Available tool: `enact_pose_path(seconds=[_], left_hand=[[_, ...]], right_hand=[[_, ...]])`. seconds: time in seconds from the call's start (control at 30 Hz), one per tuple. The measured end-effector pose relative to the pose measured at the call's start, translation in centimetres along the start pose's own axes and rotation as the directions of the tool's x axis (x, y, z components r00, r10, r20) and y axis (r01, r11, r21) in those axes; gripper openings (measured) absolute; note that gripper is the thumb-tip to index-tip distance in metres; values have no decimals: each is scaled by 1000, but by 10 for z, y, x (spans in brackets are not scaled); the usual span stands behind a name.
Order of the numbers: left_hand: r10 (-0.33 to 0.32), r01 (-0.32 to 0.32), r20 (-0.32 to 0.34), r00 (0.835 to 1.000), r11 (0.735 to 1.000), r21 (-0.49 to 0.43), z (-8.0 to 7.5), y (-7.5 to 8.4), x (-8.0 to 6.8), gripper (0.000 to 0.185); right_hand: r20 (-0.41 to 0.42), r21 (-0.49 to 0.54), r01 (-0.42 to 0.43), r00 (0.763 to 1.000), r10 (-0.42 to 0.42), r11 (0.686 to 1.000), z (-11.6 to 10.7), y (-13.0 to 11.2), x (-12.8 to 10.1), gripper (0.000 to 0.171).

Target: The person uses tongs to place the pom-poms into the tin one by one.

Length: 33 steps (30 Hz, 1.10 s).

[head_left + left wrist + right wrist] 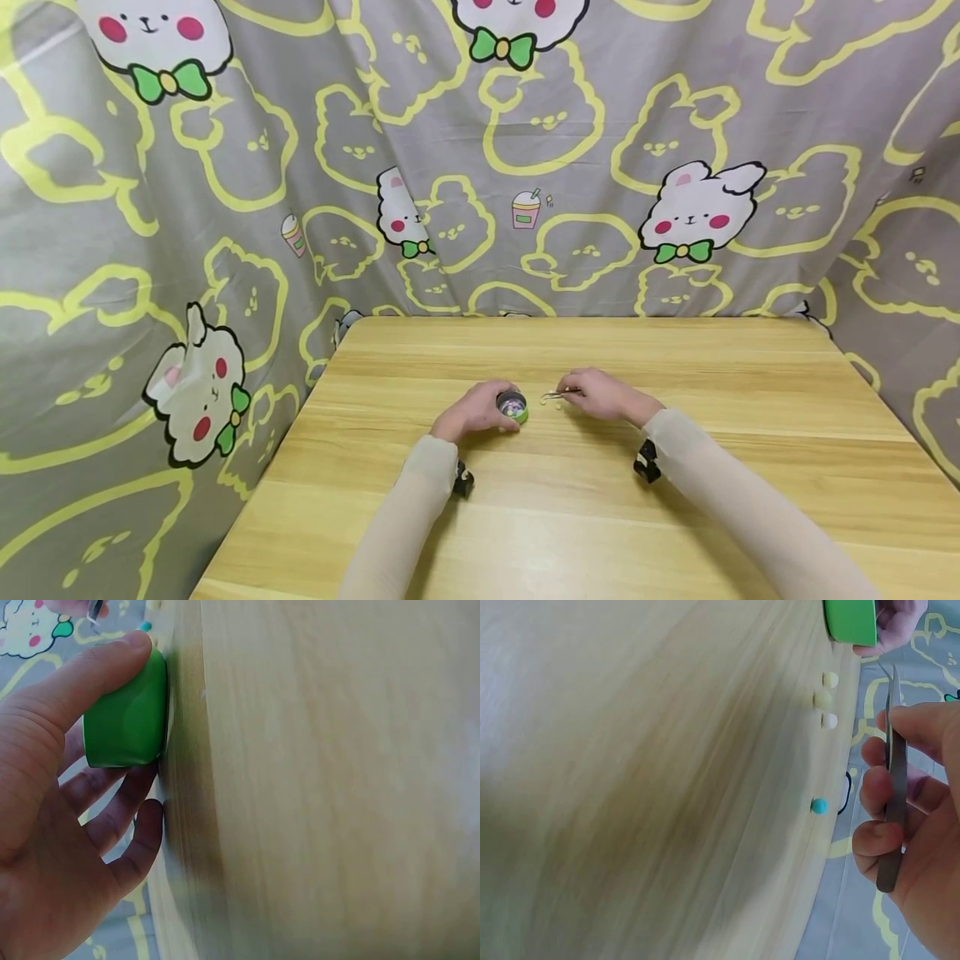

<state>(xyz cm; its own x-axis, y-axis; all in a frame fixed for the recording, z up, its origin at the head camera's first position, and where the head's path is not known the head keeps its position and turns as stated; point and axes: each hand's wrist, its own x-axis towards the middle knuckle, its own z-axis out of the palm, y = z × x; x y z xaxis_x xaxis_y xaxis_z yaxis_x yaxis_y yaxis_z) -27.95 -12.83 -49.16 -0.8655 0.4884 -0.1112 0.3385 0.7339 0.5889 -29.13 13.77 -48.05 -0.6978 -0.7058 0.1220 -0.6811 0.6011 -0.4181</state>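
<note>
No readable text, labels, numbers anywhere

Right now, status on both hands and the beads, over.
Left hand grips green cup. Right hand pinches tweezers, tips bare. Four loose beads lie on table by the cup. Nothing in the way.

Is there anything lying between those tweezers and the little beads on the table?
Nothing visible does. The tweezers, held in the right hand, hang just off the beads, with only bare table between. The green pot, held by the left hand, stands off to one side.
</note>
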Motion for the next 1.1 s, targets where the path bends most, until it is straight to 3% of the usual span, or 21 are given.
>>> enact_pose_path(seconds=[0.3,0.8,1.1], left_hand=[[0,0,4,1000,1000,-4,0,0,1,55],[-19,19,13,1000,1000,-17,-1,2,-1,56],[-20,20,14,1000,1000,-8,0,1,1,57]], right_hand=[[-15,-9,33,999,-33,999,-4,9,-11,13],[15,-67,-16,1000,17,998,3,22,-24,12],[35,-41,-38,999,40,998,-1,17,-23,15]])
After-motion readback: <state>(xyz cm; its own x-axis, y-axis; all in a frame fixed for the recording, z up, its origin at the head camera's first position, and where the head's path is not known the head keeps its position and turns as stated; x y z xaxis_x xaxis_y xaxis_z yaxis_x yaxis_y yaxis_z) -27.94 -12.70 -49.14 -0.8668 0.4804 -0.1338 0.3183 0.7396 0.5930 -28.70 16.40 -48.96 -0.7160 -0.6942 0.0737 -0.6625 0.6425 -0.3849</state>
